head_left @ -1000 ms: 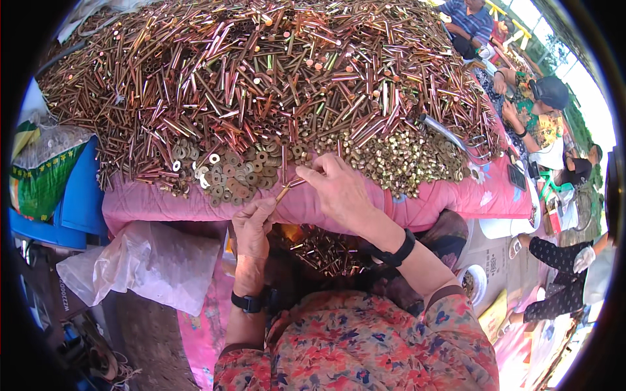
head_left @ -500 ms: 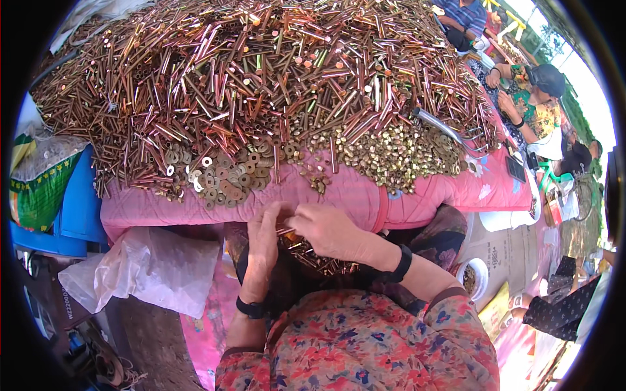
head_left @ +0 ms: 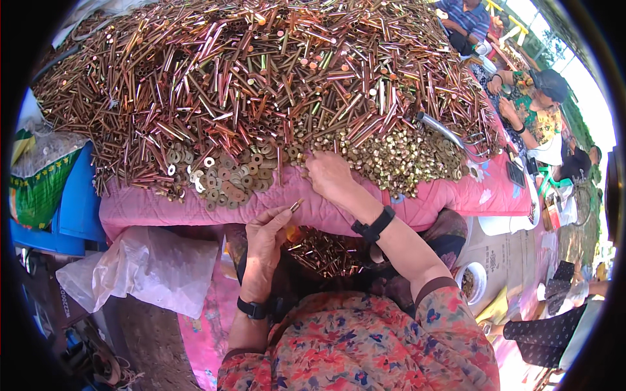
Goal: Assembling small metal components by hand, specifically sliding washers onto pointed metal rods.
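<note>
My left hand [head_left: 264, 240] is closed in a pinch over my lap, with a small brass-coloured metal tube [head_left: 297, 205] between thumb and forefinger. Only the tube's end shows; the rest is hidden in the fingers. My right hand [head_left: 331, 177] reaches over the table's front edge. Its fingertips are drawn together at the left side of a heap of small brass-coloured nuts [head_left: 391, 159], and what they pinch is hidden. To the left of that hand lie flat round washers [head_left: 231, 186]. A large mound of coppery metal tubes [head_left: 261, 85] rises behind.
A pink quilted cloth [head_left: 352, 218] covers the table's front edge. More metal pieces [head_left: 323, 254] lie in my lap. A curved metal bar [head_left: 440, 127] rests at the right. Clear plastic sheeting [head_left: 147, 267] and a blue container [head_left: 78, 202] are at the left. Other people [head_left: 535, 107] sit along the right.
My right hand has moved away from my left, forward to the nuts on the table. My left hand stays over my lap, and the small tube in it now shows.
</note>
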The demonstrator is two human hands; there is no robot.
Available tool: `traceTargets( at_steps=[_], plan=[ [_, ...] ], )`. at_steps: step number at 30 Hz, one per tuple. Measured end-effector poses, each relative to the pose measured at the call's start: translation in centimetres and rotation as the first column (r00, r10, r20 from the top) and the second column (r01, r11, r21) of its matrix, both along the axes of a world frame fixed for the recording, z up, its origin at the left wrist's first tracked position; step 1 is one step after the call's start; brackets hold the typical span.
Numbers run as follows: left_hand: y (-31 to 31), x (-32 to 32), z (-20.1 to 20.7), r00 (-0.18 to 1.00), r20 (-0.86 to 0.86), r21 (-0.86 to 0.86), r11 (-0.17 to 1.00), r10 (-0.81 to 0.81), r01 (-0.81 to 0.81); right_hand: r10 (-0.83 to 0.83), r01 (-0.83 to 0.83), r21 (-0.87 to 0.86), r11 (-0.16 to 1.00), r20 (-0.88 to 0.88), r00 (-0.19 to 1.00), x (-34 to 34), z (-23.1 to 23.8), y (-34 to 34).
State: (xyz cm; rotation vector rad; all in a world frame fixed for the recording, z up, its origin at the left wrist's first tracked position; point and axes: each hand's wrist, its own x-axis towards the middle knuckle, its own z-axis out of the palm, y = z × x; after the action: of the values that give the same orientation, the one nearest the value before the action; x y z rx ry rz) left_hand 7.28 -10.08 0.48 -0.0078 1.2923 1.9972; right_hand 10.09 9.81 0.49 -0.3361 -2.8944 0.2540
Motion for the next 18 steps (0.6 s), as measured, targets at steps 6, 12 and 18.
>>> traceTargets(
  at_steps=[6,12,18],
  plan=[
    [-0.5,-0.5,0.7,0.997,-0.013,0.04,0.997,0.072,-0.071,-0.079,0.001,-0.379,0.925,-0.19,0.979,1.7,1.9,-1.4],
    [-0.2,-0.5,0.6,0.999,0.025,0.116,0.993,-0.025,0.022,-0.085,-0.236,-0.953,0.188,-0.255,0.963,5.2,2.9,-2.9],
    [0.1,-0.4,1.1,0.995,0.001,0.079,0.992,-0.103,0.102,-0.102,-0.256,-0.927,0.275,-0.293,0.951,6.4,3.1,-3.4]
  ],
)
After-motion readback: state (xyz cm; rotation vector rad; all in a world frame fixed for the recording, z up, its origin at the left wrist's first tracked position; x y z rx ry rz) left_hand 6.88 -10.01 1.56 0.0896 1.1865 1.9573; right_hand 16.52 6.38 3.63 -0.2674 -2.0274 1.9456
